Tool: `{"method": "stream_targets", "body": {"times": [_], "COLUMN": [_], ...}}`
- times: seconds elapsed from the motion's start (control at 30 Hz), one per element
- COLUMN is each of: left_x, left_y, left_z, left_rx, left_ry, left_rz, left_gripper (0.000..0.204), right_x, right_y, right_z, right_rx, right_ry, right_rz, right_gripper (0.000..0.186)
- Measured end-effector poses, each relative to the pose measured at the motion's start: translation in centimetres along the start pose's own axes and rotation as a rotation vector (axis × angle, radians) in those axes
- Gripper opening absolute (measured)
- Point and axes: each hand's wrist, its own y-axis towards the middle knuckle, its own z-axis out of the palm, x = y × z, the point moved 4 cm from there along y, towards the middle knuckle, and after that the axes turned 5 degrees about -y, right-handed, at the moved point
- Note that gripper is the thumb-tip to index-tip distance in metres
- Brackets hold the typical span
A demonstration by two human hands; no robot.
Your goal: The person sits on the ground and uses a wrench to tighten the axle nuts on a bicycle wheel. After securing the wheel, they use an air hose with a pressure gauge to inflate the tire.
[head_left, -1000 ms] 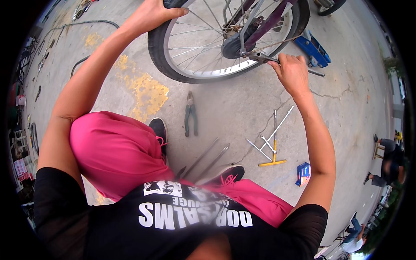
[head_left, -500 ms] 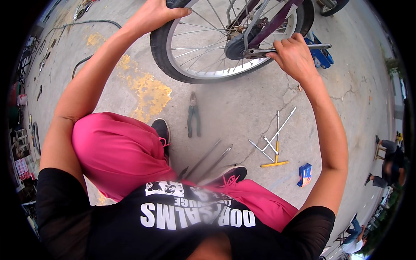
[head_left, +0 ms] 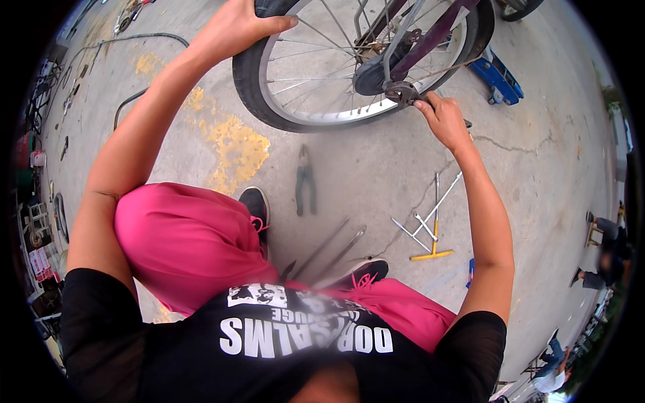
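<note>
My left hand grips the black tire of a bicycle wheel at the top of the view, thumb lying over its side. My right hand is closed on the handle of a metal wrench, whose head sits at the wheel's hub beside a dark round part and the purple frame. The wrench handle is largely hidden by my fingers. Below the wheel, green-handled pliers lie on the concrete. T-handle wrenches, one yellow, lie right of them, and long metal bars are nearer my shoes.
A blue floor jack is behind the wheel at right. A small blue box is partly behind my right arm. Hoses and scattered tools line the left. Two people sit at the far right.
My right hand with the wrench swung up and rightward half a second ago and is now lower and further left, the handle angled down. My left hand stays on the tire.
</note>
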Motion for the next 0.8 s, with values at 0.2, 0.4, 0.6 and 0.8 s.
{"method": "stream_targets", "body": {"times": [0.2,0.4,0.6,0.8], "left_x": [0.6,0.4,0.3,0.9], "left_y": [0.2,-0.3,-0.2,-0.9], "left_z": [0.0,-0.5,-0.1,0.4], "left_rx": [-0.022,-0.078,-0.059,-0.077], "left_ry": [-0.015,0.055,0.034,0.148], "left_rz": [0.032,0.015,0.105,0.146], "left_gripper": [0.053,0.050,0.046,0.064], "right_x": [7.9,20.4,21.3,21.3], "right_y": [-3.7,-1.3,-2.5,-10.6], "right_z": [14.0,4.7,3.7,10.2], "right_rx": [-0.010,0.015,0.143,0.599], "right_ry": [1.617,2.792,2.832,2.148], "right_rz": [0.412,0.597,0.661,0.749], "right_gripper": [0.051,0.048,0.049,0.054]}}
